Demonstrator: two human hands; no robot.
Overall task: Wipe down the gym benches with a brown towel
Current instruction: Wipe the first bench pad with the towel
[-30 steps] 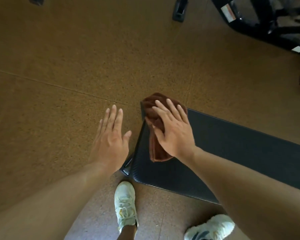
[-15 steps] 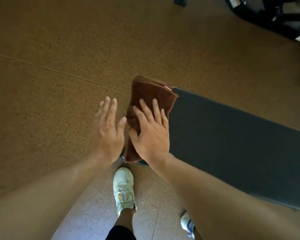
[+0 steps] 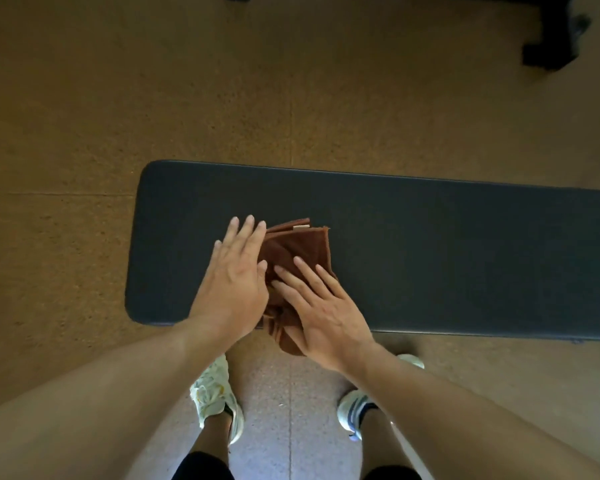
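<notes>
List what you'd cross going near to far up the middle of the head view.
Shoes → right hand → brown towel → far edge of the bench → bare floor

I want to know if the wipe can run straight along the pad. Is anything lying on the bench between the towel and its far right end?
Nothing visible does. The brown towel sits under the left hand and right hand near the left end of the bench; the pad to its right is bare up to the picture's edge.

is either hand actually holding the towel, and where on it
Neither grips it: the right hand lies flat on the brown towel, near end; the left hand lies flat along its left edge.
</notes>
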